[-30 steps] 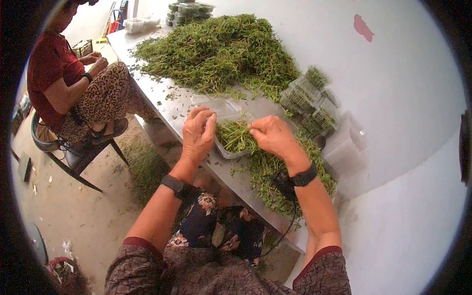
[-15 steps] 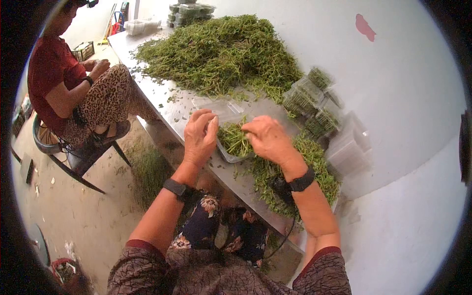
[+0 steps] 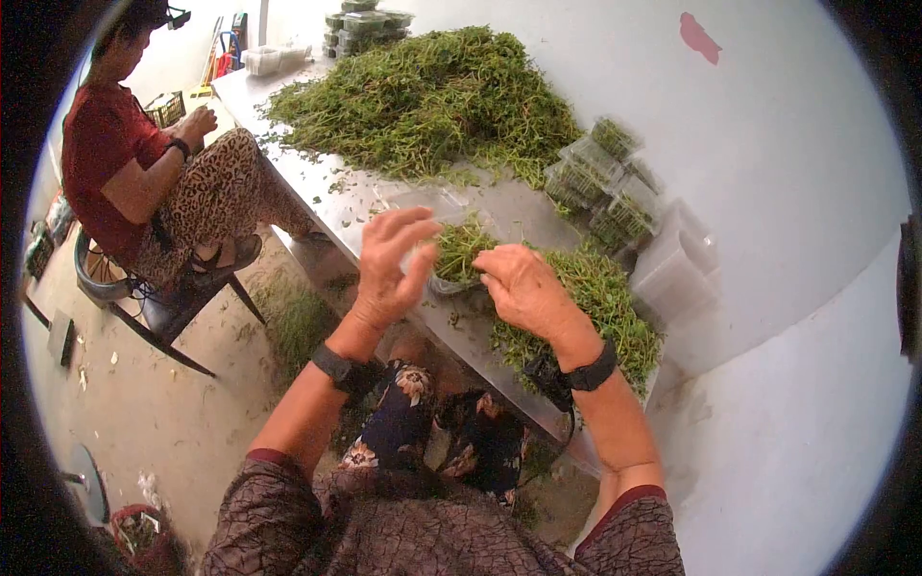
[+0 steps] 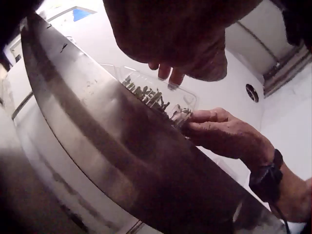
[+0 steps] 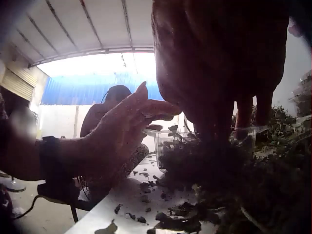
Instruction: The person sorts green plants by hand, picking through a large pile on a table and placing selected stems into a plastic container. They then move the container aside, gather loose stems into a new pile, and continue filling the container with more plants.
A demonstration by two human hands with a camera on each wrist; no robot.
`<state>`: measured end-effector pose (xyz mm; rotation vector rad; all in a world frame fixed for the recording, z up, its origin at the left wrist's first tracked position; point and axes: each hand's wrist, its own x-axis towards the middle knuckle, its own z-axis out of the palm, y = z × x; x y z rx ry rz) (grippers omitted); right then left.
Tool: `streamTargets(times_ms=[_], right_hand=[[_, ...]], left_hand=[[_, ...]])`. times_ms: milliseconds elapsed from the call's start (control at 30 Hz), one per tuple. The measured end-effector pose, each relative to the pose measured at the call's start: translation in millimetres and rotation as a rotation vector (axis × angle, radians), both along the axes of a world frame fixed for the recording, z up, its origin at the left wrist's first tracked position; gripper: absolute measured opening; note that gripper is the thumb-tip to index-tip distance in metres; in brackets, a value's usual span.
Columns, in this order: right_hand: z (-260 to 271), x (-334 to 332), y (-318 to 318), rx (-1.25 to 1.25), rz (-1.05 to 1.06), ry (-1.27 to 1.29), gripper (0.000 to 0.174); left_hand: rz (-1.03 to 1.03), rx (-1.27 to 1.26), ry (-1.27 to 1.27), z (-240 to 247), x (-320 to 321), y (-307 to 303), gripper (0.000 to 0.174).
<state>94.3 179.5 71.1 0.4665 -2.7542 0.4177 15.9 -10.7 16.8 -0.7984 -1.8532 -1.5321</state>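
A clear plastic tub heaped with leafy green stems stands near the table edge in front of me. My left hand is at the tub's left side, fingers extended and thumb apart, with nothing in its grasp. From the right, my right hand reaches to the stems, its fingertips against them at the tub's right side. In the left wrist view, those fingers look fairly straight. Loose greens lie under and beside my right wrist. A clear lid lies just behind the tub.
A large mound of greens covers the back of the metal table. Filled tubs are stacked at right, beside nested empty tubs. More filled tubs stand far back. Another person sits at left.
My right hand has shifted from pinching stems at the tub's right side to lying lower against them. My left hand has moved slightly right, over the tub's left edge.
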Motion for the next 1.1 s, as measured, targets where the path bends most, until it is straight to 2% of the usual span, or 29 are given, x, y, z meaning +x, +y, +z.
streamTargets(times_ms=[67, 100, 133, 200, 367, 433, 467, 533, 733, 767, 833, 867, 933, 967, 1067, 1100], right_hand=[[-1, 2, -1, -0.002, 0.002, 0.019, 0.017], [2, 3, -1, 0.003, 0.015, 0.02, 0.017], [4, 4, -1, 0.007, 0.027, 0.02, 0.016], [-4, 0, 4, 0.012, 0.046, 0.035, 0.015], [11, -4, 0, -0.071, 0.005, -0.032, 0.017], [4, -14, 0, 0.003, 0.048, 0.236, 0.019], [5, -16, -2, 0.002, 0.046, 0.238, 0.019], [8, -18, -5, 0.068, -0.017, 0.052, 0.021], [-15, -37, 13, 0.219, 0.003, 0.189, 0.023], [-9, -34, 10, 0.218, -0.003, 0.188, 0.023], [6, -28, 3, 0.169, -0.035, 0.014, 0.023], [9, -27, 6, 0.17, -0.035, 0.014, 0.023], [13, -23, 14, 0.005, -0.055, 0.073, 0.025], [15, -20, 13, 0.002, -0.058, 0.07, 0.025], [16, -15, 12, 0.003, -0.109, -0.031, 0.026], [5, -17, 11, 0.111, -0.093, -0.02, 0.025]], left_hand=[[-0.113, -0.326, 0.253, 6, 5, 1, 0.034], [-0.157, -0.403, 0.271, 7, 5, 4, 0.043], [-0.158, -0.404, 0.274, 7, 5, 5, 0.043], [-0.207, -0.669, 0.298, 8, 6, 4, 0.047], [-0.3, -0.664, 0.245, 10, 0, -1, 0.043], [-0.307, -0.636, 0.249, 9, 2, 2, 0.036], [-0.308, -0.637, 0.252, 9, 2, 2, 0.036], [-0.318, -0.602, 0.25, 8, 4, 2, 0.033], [-0.327, -0.592, 0.24, 7, 6, -2, 0.029], [-0.333, -0.593, 0.241, 9, 7, -3, 0.029], [-0.357, -0.583, 0.225, 14, 8, -7, 0.032], [-0.357, -0.582, 0.225, 16, 10, -10, 0.032], [-0.298, -0.528, 0.256, 18, 11, -16, 0.036], [-0.296, -0.551, 0.234, 16, 10, -18, 0.039], [-0.32, -0.552, 0.203, 11, 9, -12, 0.037], [-0.324, -0.55, 0.209, 11, 9, -10, 0.037]])
